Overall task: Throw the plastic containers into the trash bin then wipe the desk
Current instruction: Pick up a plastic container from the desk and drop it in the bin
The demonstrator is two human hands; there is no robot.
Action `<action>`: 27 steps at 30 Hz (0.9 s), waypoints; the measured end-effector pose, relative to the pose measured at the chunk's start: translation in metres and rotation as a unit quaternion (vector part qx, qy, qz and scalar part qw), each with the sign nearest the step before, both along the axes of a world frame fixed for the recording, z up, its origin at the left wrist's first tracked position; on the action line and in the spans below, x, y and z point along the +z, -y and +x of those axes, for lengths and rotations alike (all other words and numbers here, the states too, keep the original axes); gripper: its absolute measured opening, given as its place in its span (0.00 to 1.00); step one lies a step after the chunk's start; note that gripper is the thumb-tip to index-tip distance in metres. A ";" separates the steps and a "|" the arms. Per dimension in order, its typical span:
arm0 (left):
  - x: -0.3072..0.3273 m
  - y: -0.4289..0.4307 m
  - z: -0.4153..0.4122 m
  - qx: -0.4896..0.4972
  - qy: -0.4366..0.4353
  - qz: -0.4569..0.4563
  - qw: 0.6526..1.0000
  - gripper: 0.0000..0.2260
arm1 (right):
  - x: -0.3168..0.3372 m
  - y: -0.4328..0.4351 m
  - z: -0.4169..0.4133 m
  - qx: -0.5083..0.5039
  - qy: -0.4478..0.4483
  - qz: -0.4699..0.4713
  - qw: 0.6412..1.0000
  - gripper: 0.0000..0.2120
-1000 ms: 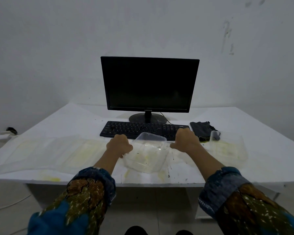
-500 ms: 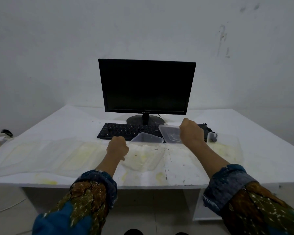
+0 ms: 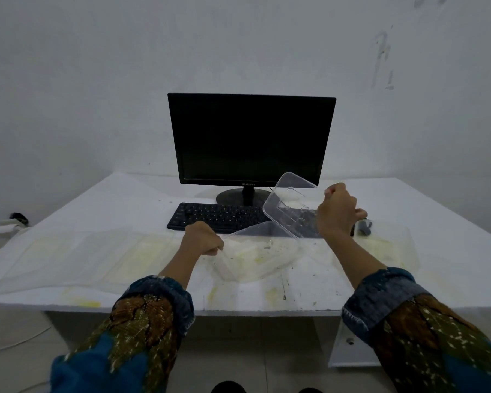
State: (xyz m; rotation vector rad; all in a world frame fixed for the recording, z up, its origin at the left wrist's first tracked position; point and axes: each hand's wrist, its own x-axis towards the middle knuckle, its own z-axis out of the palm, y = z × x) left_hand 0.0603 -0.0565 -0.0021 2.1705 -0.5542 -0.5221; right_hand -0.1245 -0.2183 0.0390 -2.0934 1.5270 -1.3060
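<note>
A clear plastic container, smeared yellow inside, sits on the white desk in front of the keyboard. My left hand is closed on its left rim. My right hand holds a clear plastic lid tilted up in the air above the container and the keyboard's right end. Several flat, stained clear containers lie in a row on the desk's left side. Another clear container rests at the right. No trash bin is in view.
A black monitor stands at the back centre with a black keyboard before it. A dark cloth peeks out behind my right hand. Yellow stains and crumbs mark the desk's front edge. A wall socket is at the left.
My right hand has lifted the clear lid off the centre container and raised it, tilting it upward. My left hand has stayed on the container's left rim.
</note>
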 end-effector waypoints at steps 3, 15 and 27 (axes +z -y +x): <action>-0.003 0.001 -0.002 0.003 0.013 -0.020 1.000 0.04 | -0.006 0.009 0.001 0.017 -0.028 0.083 0.996 0.08; -0.017 0.021 -0.007 -0.006 -0.025 -0.112 0.993 0.08 | -0.047 0.034 0.009 0.145 -0.184 0.147 0.961 0.06; -0.018 0.035 -0.014 -0.024 -0.056 -0.120 0.991 0.06 | -0.065 0.015 0.030 0.193 -0.214 0.118 0.950 0.10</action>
